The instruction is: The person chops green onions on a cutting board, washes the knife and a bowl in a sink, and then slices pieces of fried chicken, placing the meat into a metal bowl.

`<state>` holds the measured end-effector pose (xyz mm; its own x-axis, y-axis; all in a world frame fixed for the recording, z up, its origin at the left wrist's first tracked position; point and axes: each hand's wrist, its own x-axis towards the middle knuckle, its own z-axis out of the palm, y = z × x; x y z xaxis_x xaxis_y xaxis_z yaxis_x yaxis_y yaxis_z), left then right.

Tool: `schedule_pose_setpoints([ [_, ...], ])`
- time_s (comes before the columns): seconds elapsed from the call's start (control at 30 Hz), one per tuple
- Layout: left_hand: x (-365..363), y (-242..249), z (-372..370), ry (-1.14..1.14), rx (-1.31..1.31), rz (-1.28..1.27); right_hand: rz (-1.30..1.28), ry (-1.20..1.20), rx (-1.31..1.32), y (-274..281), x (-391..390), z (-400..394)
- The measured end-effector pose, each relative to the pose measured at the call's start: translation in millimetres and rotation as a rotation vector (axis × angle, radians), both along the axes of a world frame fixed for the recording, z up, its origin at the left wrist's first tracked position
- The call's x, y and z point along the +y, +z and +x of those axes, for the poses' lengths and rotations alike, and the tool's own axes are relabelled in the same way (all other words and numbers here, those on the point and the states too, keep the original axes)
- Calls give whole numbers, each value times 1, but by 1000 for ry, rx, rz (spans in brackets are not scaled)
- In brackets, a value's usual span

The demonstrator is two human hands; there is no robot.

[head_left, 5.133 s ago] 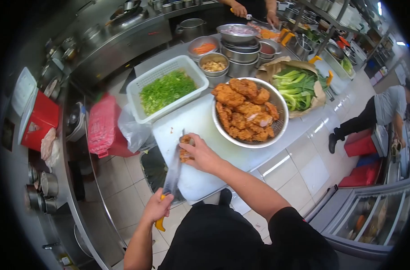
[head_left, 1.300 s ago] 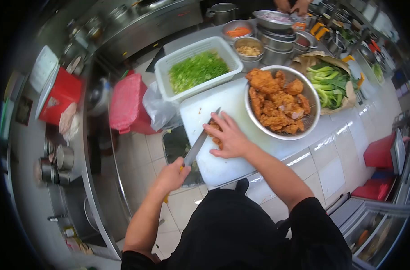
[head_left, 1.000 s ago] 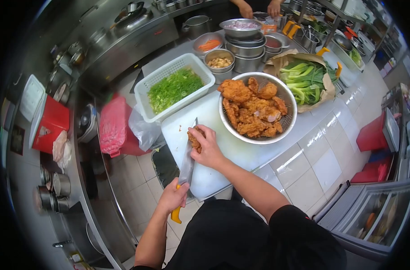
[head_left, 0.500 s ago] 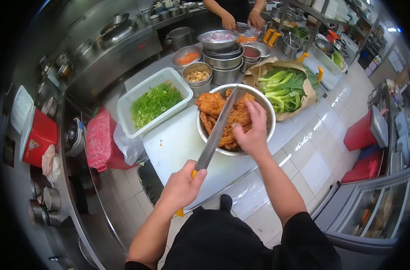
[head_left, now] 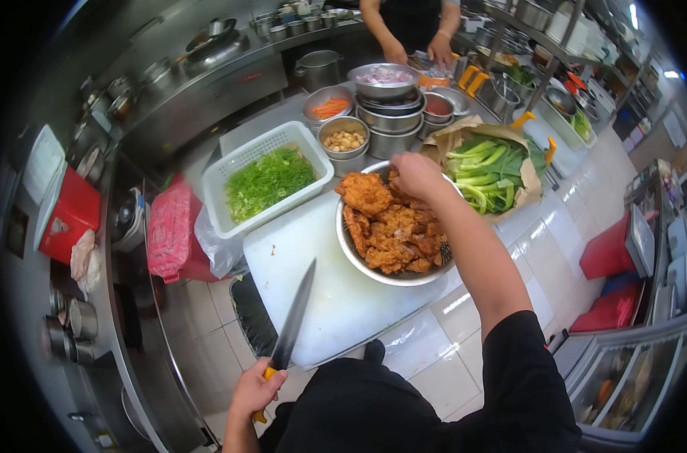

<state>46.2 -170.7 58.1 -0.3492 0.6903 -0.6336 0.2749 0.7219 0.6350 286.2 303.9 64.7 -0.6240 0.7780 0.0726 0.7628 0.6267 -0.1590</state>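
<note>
My left hand grips the yellow handle of a long kitchen knife, whose blade points up over the near left part of the white cutting board. On the board stands a metal bowl lined with dark mesh, heaped with fried chicken. My right hand reaches over to the bowl's far side, fingers curled down by the chicken and rim; I cannot tell what they hold. A white perforated basket of chopped scallions is left of the bowl. Leafy greens in brown paper lie to the right.
Stacked steel pots, a bowl of carrot strips and a pot of pale brown pieces stand behind the chicken. Across the table a co-worker's hands are busy. A red bin sits left of the table.
The knife has swung from above the chicken down and left with my left hand. My right hand has moved from the bowl's right side to its far side, now curled.
</note>
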Motion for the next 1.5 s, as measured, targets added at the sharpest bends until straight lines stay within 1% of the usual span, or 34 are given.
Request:
schedule_pose_setpoints([
  [0.03, 2, -2, 0, -1, -48, -19, 10, 4, 14, -4, 5, -4],
  [0.13, 2, -23, -4, 5, -152, -22, -97, -5, 12, -2, 14, -3],
  [0.17, 4, -26, -8, 22, -176, -10, -105, 20, 64, -3, 20, 3],
  [0.27, 8, -38, -20, 42, -212, -1, -123, -122, 394, 25, 14, 21],
  [0.3, 13, -36, -23, 36, -198, 4, -190, -109, 493, 38, 9, 23],
  [0.37, 18, -39, -34, 7, -158, 19, -339, -83, 693, 63, -12, 22],
  [0.43, 29, -40, -41, 27, -143, 40, -381, -59, 686, 89, -61, 7],
  [0.47, 33, -36, -44, 37, -133, 43, -409, -48, 684, 88, -88, -5],
  [0.53, 42, -24, -45, 22, -9, 33, -165, 272, 768, 65, -136, -30],
  [0.6, 47, -17, -44, -15, 98, 19, 69, 429, 744, 26, -176, -55],
  [0.67, 47, -15, -44, -72, 190, 13, -59, 298, 712, -42, -211, -75],
  [0.7, 43, -24, -44, -138, 276, 37, -69, 309, 638, -75, -220, -77],
  [0.73, 40, -26, -43, -138, 270, 24, -76, 322, 563, -88, -229, -79],
  [0.77, 40, -28, -41, -139, 264, 11, -194, 299, 533, -98, -238, -73],
  [0.87, 33, -25, -36, -142, 287, 33, -255, 278, 630, -88, -252, -65],
  [0.9, 31, -20, -33, -149, 300, 53, -317, 258, 683, -96, -248, -65],
  [1.0, 27, 21, -14, -215, 348, 57, -562, 81, 656, -90, -243, -68],
  [1.2, 19, 38, 0, -364, 435, 15, -349, 211, 633, -92, -244, -76],
  [1.3, 12, 43, -4, -425, 476, -7, -325, 215, 633, -94, -245, -79],
  [1.4, 10, 53, -5, -481, 508, -94, -304, 237, 617, -93, -241, -80],
  [1.5, 28, 29, -5, -461, 448, -139, -318, 249, 609, -99, -240, -79],
])
